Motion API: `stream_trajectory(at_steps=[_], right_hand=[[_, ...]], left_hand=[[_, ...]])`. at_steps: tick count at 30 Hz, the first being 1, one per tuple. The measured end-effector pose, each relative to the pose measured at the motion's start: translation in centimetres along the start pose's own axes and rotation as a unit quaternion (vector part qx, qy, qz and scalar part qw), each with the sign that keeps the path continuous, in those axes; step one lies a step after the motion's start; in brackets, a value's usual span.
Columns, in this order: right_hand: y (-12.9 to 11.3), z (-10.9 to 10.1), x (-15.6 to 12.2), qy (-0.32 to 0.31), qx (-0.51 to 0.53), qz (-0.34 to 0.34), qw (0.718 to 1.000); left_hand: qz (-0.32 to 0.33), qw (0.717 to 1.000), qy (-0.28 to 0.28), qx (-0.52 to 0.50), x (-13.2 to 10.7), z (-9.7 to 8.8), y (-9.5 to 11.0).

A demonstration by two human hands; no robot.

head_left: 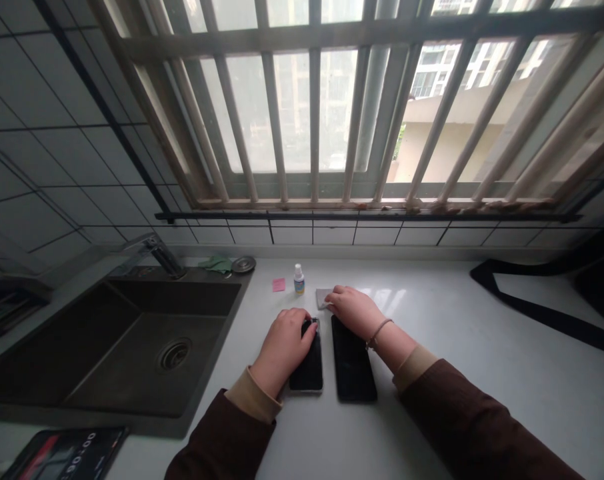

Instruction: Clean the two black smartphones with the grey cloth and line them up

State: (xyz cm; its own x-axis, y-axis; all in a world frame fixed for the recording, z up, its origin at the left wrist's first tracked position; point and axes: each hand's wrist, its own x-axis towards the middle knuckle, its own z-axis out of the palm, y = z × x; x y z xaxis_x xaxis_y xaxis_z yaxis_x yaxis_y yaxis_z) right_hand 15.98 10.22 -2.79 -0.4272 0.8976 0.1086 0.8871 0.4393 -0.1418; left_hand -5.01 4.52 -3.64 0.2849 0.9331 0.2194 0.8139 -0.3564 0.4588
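Observation:
A black smartphone (309,365) lies on the white counter with my left hand (284,343) over its upper left part. The left thumb rests near the phone's top right corner, and the fingers curl at its top edge. To the right, a second, larger black smartphone (353,367) lies face up under my right wrist. My right hand (352,309) pinches the edge of a small light-grey cloth (321,298), partly hidden by the fingers. Just beyond the hands stand a small white-capped bottle (299,280) and, left of it, a pink sticky note (279,285).
On the left is a dark sink (217,307) with a faucet (165,255). A green cloth (216,264) and a round metal strainer (243,265) lie behind it. A device showing a timer (72,455) sits front left. A black strap (532,307) lies at right.

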Motion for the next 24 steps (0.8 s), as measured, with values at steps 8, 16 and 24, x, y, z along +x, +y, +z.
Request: stream_trajectory(at_steps=[8,16,24], right_hand=[[0.9,-1.8,-6.7,0.057,0.02,0.168,0.984],[6.4,0.0,-9.7,0.073,0.096,0.364,0.924],[10.8,0.0,-10.1,0.059,0.084,0.471,0.876]], left_hand=[[-0.036,0.999,0.023,0.009,0.1,-0.1,-0.7],[-0.131,0.99,0.036,0.033,0.9,0.4,-3.6],[-0.193,0.978,0.059,0.047,1.3,-1.1,-6.3]])
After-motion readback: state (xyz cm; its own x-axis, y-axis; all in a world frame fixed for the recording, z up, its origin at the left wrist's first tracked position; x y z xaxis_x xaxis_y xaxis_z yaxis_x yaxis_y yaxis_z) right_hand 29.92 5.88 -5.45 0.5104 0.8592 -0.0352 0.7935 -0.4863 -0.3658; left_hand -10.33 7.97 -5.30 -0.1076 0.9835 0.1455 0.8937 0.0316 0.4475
